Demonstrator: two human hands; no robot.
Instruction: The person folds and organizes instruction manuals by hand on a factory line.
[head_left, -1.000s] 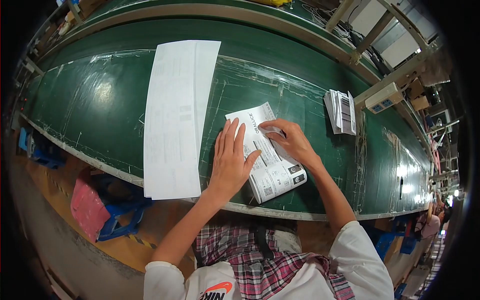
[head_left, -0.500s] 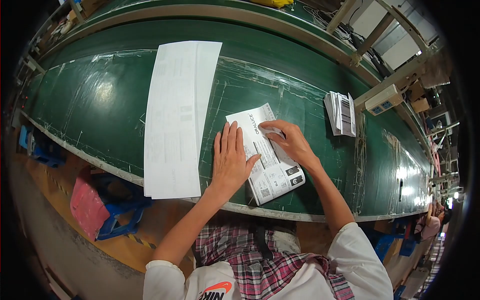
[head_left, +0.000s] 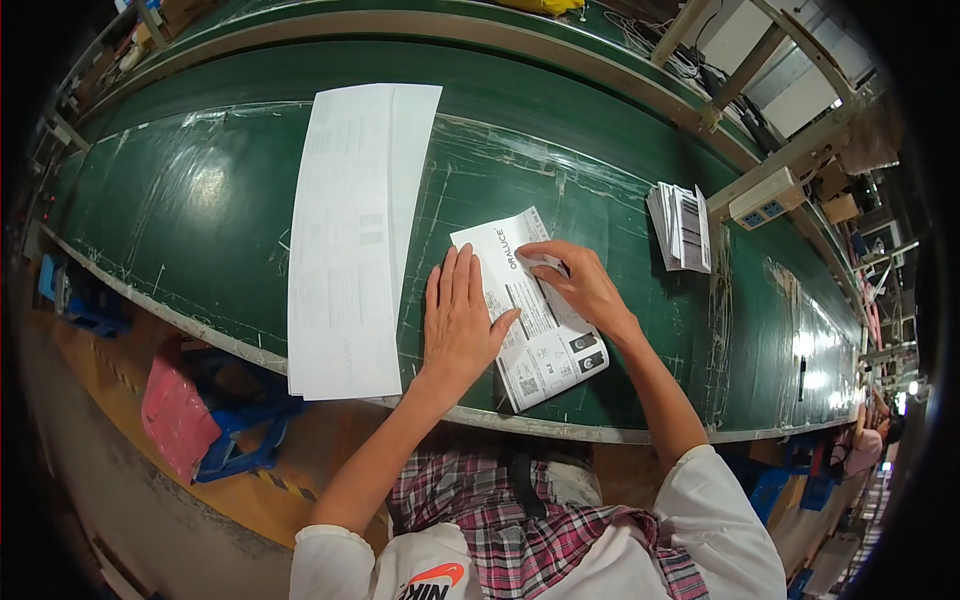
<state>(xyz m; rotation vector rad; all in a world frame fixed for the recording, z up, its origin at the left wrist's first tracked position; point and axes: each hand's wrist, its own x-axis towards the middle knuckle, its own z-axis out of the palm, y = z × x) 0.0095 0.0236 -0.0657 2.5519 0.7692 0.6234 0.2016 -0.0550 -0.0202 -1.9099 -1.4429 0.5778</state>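
A printed leaflet (head_left: 527, 318), folded and marked ORALUCE, lies slanted on the green work surface in front of me. My left hand (head_left: 458, 315) presses flat along its left edge, fingers stretched out and thumb resting on the print. At the upper right edge, my right hand (head_left: 577, 284) is bent with index finger and thumb closed on the paper; a white bit of it shows between them. The lower end of the leaflet bulges up in a loose curve. Left of my hands lies a stack of long unfolded sheets (head_left: 345, 250), printed faintly.
A pile of folded leaflets (head_left: 681, 228) sits at the right, near a socket box (head_left: 767, 203) on the metal frame. Blue stools (head_left: 240, 425), one with a pink cover (head_left: 178, 410), stand below the front edge. Another person (head_left: 868, 440) is at the far right.
Almost nothing differs. My left hand has shifted very slightly to the left; the right hand and the leaflet stay in place.
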